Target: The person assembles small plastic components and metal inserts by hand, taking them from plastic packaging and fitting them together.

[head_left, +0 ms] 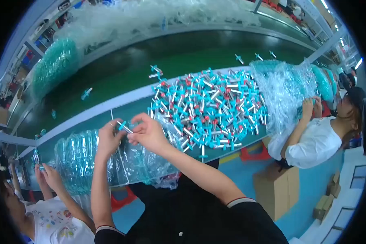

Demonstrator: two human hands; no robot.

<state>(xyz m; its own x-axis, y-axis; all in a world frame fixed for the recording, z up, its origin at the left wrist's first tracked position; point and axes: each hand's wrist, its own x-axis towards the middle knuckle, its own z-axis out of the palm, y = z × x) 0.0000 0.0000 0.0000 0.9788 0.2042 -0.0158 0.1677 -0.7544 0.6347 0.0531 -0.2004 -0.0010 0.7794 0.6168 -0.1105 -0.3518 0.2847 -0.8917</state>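
In front of me, my left hand (109,138) pinches a small fitting (125,127) with a silvery cylinder and a teal winged plastic piece. Curled fingers of my right hand (149,132) meet the fitting's metal end from the other side. Just right of the hands spreads a big heap of similar fittings (209,107), many showing red parts. Beneath my wrists lies crinkled clear plastic film (140,164). Left of my left hand rests a clear plastic pack (77,156) of teal pieces in rows.
Beyond the bench runs a green conveyor belt (118,77) carrying a few scattered fittings. Clear bags (288,87) stand right of the heap. One person (317,138) works at the right, another (55,215) at the lower left. Cardboard boxes (276,191) and a red stool (255,153) are on the floor.
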